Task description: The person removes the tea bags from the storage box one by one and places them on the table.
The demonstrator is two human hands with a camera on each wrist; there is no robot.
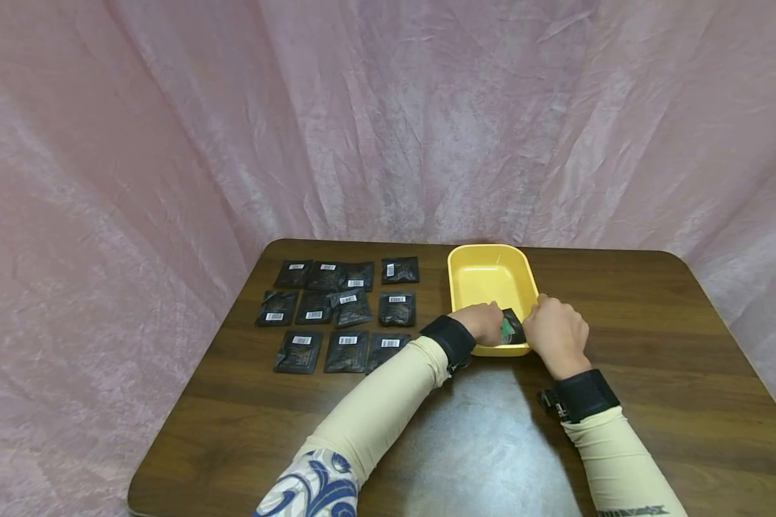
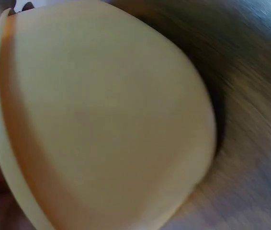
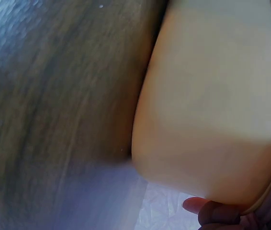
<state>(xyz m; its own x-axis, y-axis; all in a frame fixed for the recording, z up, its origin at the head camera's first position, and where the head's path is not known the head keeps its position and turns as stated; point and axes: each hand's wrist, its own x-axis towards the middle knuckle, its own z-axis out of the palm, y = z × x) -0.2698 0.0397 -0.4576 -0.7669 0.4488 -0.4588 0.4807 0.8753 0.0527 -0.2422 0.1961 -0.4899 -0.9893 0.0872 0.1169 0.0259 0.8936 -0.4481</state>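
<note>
A yellow plastic tray (image 1: pixel 493 276) stands near the back of the table. Inside its near end is a small black packet (image 1: pixel 514 328) with a green patch, face up between the two hands. My left hand (image 1: pixel 481 322) reaches over the near left corner and pinches the packet's left edge, its fingertips partly hidden. At the near right corner my right hand (image 1: pixel 556 334) grips the rim. In the right wrist view, fingers (image 3: pixel 219 213) curl against the outer wall of the tray. The tray's outside fills much of the left wrist view.
Several flat black packets (image 1: pixel 348 352) with white barcode labels lie in loose rows left of the tray, a few overlapping. The left forearm passes close to the nearest row. A pink curtain (image 1: pixel 388 129) hangs behind the brown wooden table (image 1: pixel 647 323).
</note>
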